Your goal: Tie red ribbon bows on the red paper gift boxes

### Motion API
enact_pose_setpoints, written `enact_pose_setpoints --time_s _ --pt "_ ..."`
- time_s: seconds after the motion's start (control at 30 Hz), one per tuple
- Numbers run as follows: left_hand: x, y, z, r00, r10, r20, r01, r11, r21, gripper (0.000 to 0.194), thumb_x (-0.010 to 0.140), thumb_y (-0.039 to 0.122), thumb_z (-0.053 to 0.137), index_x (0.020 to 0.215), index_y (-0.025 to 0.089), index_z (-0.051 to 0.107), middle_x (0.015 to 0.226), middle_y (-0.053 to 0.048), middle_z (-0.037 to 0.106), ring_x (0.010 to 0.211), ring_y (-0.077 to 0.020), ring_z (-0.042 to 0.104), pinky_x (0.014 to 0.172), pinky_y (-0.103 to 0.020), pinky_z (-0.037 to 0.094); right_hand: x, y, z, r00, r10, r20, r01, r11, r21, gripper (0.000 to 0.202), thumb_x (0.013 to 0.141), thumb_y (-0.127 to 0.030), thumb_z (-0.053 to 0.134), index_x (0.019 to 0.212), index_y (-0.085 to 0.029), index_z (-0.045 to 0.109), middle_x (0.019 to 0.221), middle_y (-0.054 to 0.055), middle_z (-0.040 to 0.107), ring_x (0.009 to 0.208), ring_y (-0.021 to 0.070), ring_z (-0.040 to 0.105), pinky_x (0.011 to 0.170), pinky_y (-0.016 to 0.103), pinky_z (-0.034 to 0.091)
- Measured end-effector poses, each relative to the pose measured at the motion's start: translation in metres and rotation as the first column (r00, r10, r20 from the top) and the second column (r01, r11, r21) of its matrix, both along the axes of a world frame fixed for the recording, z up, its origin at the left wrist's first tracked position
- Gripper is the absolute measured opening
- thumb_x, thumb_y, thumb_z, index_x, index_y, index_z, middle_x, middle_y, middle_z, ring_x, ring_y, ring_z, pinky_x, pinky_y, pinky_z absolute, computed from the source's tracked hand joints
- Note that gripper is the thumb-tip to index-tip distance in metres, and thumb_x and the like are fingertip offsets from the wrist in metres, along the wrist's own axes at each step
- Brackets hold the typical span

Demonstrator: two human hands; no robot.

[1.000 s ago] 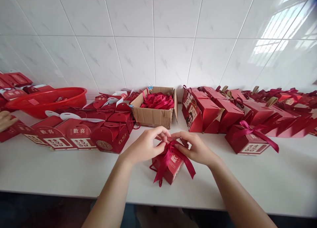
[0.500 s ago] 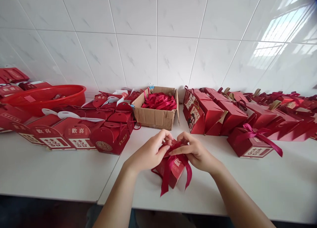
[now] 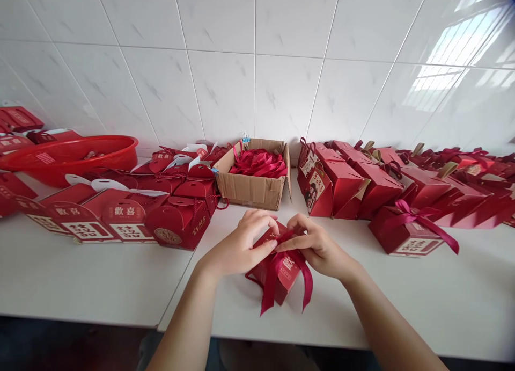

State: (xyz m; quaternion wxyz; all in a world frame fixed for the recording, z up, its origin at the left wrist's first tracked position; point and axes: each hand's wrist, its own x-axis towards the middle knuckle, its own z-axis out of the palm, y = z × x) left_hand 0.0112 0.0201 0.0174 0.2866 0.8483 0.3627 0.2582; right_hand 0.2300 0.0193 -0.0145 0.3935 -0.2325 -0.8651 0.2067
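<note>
A small red gift box (image 3: 286,277) with a Chinese character on it stands on the white table in front of me, at an angle. Around its top runs a dark red satin ribbon (image 3: 270,288), its two tails hanging down over the front. My left hand (image 3: 241,245) is curved over the box's left side, thumb and fingertips on the ribbon at the knot. With thumb and forefinger my right hand (image 3: 317,246) pinches the ribbon at the top right. The knot itself is partly hidden by fingers.
A cardboard box (image 3: 251,191) of red ribbons (image 3: 259,162) stands behind. Several red gift boxes (image 3: 124,215) and a red plastic basin (image 3: 80,156) are on the left. Rows of red boxes (image 3: 341,180) and a bow-tied box (image 3: 406,231) lie to the right.
My left fingers have spread away from the thumb and shifted slightly left, showing more of the box top. My right hand has barely moved.
</note>
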Motion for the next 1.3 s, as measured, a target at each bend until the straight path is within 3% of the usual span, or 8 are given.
enact_pose_setpoints --time_s 0.3,0.57,0.77,0.93,1.3 --pt "0.004 0.003 -0.003 0.999 -0.044 -0.022 0.042 0.994 -0.099 0.008 0.091 0.025 0.043 0.084 0.023 0.047 0.121 -0.005 0.05 0.13 -0.0207 0.035 0.105 -0.038 0.036 -0.001 0.002 -0.003 0.999 0.019 -0.029 -0.019 1.0 0.001 0.047 0.086 0.001 0.042 0.103 -0.03 0.073 0.095 0.006 0.05 0.088 0.0152 0.055 0.073 0.03 0.051" --pt "0.013 0.007 -0.008 0.995 -0.02 0.1 0.043 0.97 -0.24 0.022 0.094 0.027 0.036 0.074 0.021 0.045 0.123 -0.005 0.049 0.131 -0.0223 0.033 0.108 -0.042 0.031 -0.001 0.002 -0.004 0.999 0.023 -0.031 -0.024 0.999 -0.03 0.05 0.085 0.004 0.041 0.103 -0.03 0.073 0.095 0.006 0.049 0.091 0.0151 0.054 0.077 0.031 0.05" --pt "0.014 0.009 -0.011 0.992 -0.038 0.124 0.063 0.976 -0.208 0.029 0.095 0.039 0.038 0.076 0.02 0.049 0.126 -0.007 0.048 0.133 -0.0217 0.03 0.108 -0.04 0.031 -0.001 0.003 -0.005 0.999 0.029 -0.041 -0.03 0.999 -0.032 0.053 0.084 0.006 0.04 0.103 -0.03 0.073 0.094 0.005 0.047 0.089 0.0143 0.053 0.076 0.03 0.049" --pt "0.015 0.01 -0.013 0.988 -0.032 0.15 0.061 0.979 -0.193 0.034 0.095 0.044 0.037 0.073 0.02 0.047 0.12 -0.007 0.051 0.129 -0.0208 0.035 0.105 -0.038 0.034 -0.002 0.004 -0.006 0.998 0.033 -0.051 -0.035 0.999 -0.027 0.054 0.083 0.007 0.04 0.105 -0.031 0.072 0.095 0.005 0.045 0.091 0.0145 0.051 0.077 0.031 0.049" --pt "0.016 0.012 -0.019 0.989 0.061 0.138 -0.037 0.985 -0.169 0.033 0.091 0.05 0.043 0.082 0.022 0.059 0.126 -0.006 0.051 0.128 -0.0237 0.036 0.103 -0.04 0.037 -0.001 0.002 -0.006 0.999 0.034 -0.028 -0.035 0.998 -0.058 0.047 0.088 -0.001 0.043 0.107 -0.034 0.071 0.091 0.004 0.042 0.084 0.0132 0.049 0.071 0.028 0.049"
